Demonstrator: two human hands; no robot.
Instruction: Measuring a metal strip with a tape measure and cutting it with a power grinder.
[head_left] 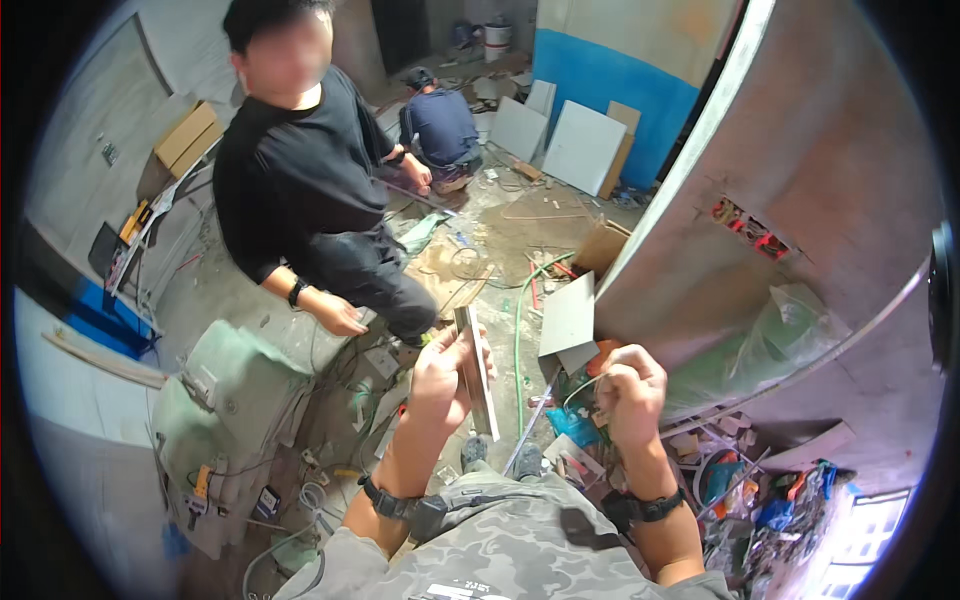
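Observation:
My left hand point(445, 375) is wrapped round a short, straight strip of trim point(477, 385), pale along one edge and brown along the other. The strip stands nearly upright in front of me, its lower end above my shoes. To the right, apart from the strip, my right hand point(634, 392) is closed in a pinch. A thin, pale, curved strand point(577, 392) runs down from its fingertips; whether it is wire or peeled film I cannot make out. Behind my right hand lie a bent white panel point(568, 325) and a blue plastic bag point(572, 427).
A person in black point(300, 190) stands close at the left; another person point(440, 125) crouches farther back. A green hose point(521, 350) crosses the littered floor. Green-wrapped sheets point(235, 390) stand at left, a wall edge point(690, 150) at right, and a rubbish heap point(770, 510) at lower right.

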